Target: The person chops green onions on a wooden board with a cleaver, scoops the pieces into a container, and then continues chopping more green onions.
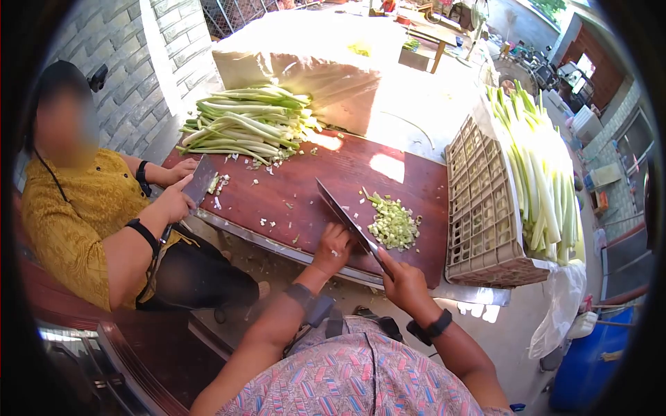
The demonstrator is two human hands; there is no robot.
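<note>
My right hand [404, 281] is wrapped round the handle of a cleaver [345, 213], its broad blade slanting up and left over the red-brown table [277, 201]. My left hand [332, 247] rests at the table's near edge, left of the blade, with its fingers curled. What those fingers hold, if anything, is hidden. Right of the blade lies a heap of chopped green onion [394, 222]. At the table's far left is a pile of whole green onions [243, 125], with small white scraps scattered in front of it.
A co-worker [83, 208] sits at the left, holding another cleaver [202, 179] over the table. A plastic crate [479, 208] stands at the table's right end, with long green onions [538, 173] in it. Behind the table is a large covered block [326, 76].
</note>
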